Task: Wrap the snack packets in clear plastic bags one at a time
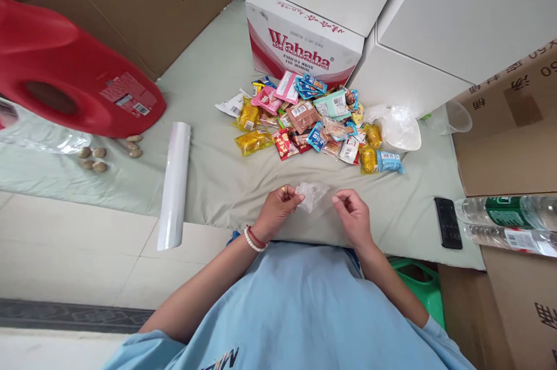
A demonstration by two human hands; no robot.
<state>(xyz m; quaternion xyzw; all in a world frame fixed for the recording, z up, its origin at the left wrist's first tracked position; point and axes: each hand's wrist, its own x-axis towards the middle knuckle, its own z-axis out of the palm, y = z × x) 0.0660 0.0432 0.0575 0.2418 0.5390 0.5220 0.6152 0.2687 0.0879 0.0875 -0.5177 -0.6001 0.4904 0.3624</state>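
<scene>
My left hand (282, 207) pinches a crumpled clear plastic bag (312, 196) between thumb and fingers, just above the near edge of the cloth-covered surface. To its right, my right hand (353, 216) has its fingers curled in with the thumb against them. A small gap separates it from the bag, and nothing shows in its grip. Beyond both hands lies a heap of small packaged snacks (302, 118) in pink, yellow, blue, brown and red wrappers. At the heap's right side, a white bowl (411, 141) holds clear crumpled plastic (397, 122).
Left stand a red jug (73, 77), a white roll (174, 184) and several brown stone-like lumps (99, 167). A Wahaha carton (304, 39) is behind the snacks. Right are a phone (448, 224), water bottles (507, 211), a clear cup (459, 118) and a cardboard box (509, 132).
</scene>
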